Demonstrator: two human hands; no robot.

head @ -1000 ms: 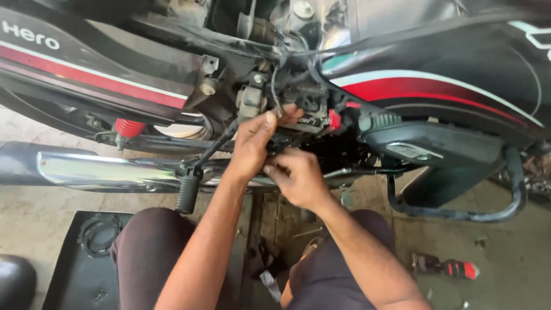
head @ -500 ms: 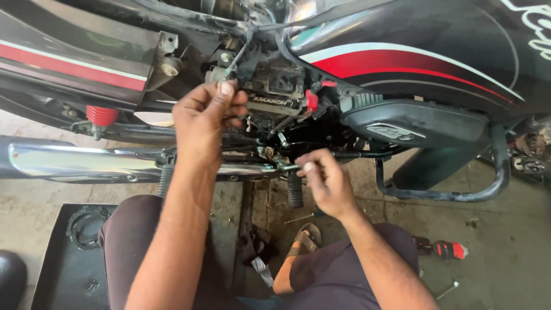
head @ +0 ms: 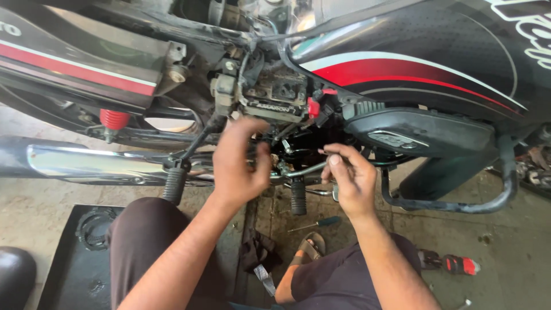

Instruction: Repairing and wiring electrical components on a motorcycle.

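Both hands, left hand [head: 238,166] and right hand [head: 350,181], flank the chrome lever [head: 304,170].

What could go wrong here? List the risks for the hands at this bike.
1. The left hand sits among tightly packed engine parts and cables; fingers might get pinched or scraped on the metal edges.
2. The right hand pinches a thin metal rod; it may slip from the fingertips.
3. A screwdriver lies loose on the floor by the sandalled foot and could be stepped on.
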